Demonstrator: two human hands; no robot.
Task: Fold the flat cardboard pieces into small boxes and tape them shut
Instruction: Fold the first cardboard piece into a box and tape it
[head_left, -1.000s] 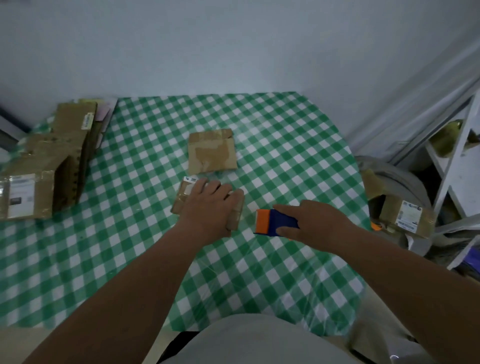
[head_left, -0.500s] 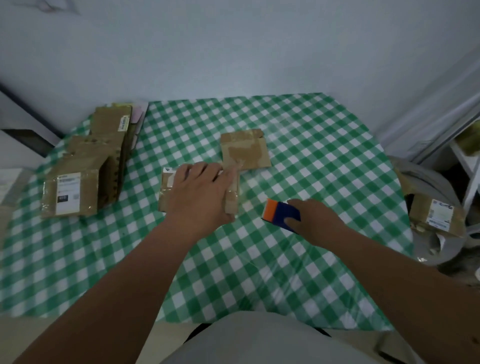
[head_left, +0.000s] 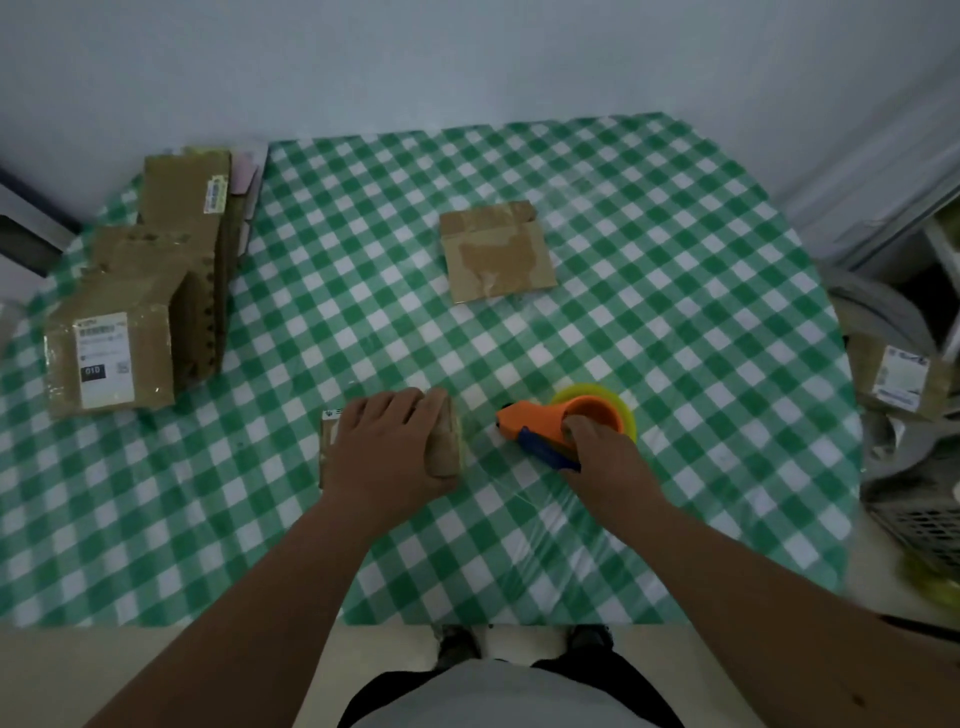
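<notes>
Small box (head_left: 444, 441) near the bench (head_left: 675, 260) front edge — left hand (head_left: 387, 452) flat on top, likely steadying it — right hand (head_left: 605, 460), just beside, grasping the tape dispenser (head_left: 558, 423) for sealing.

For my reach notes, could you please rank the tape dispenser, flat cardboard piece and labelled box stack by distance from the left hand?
1. Tape dispenser, just right of the left hand.
2. Flat cardboard piece, ahead at table centre.
3. Labelled box stack, far left.
</notes>
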